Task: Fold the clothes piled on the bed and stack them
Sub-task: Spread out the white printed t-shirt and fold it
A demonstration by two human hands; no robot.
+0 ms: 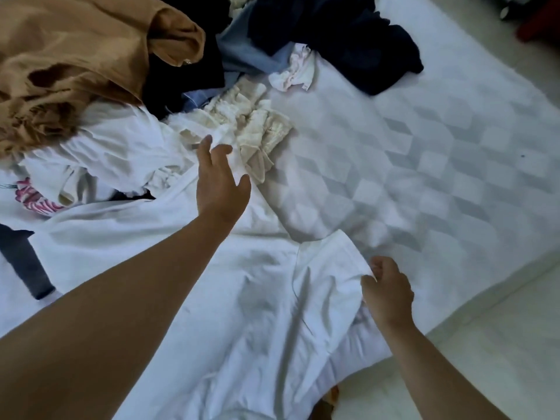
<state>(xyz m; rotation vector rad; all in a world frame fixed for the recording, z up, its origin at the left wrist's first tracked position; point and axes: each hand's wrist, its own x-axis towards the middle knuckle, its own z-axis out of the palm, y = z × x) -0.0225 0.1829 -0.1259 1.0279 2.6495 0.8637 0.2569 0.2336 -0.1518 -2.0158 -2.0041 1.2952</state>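
The pink print on the white garment (36,198) seems too blurred to read.

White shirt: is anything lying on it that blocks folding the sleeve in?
Nothing lies on the white shirt near the sleeve that the right hand pinches. The left hand reaches over its far edge, beside the pile.

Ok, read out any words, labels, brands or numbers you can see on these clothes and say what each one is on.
Nothing here reads as text.
Pink print on the white cotton garment at the left edge: blurred, no letters readable.
Small white tag on the crumpled pale pink-and-white cloth: too small to read.
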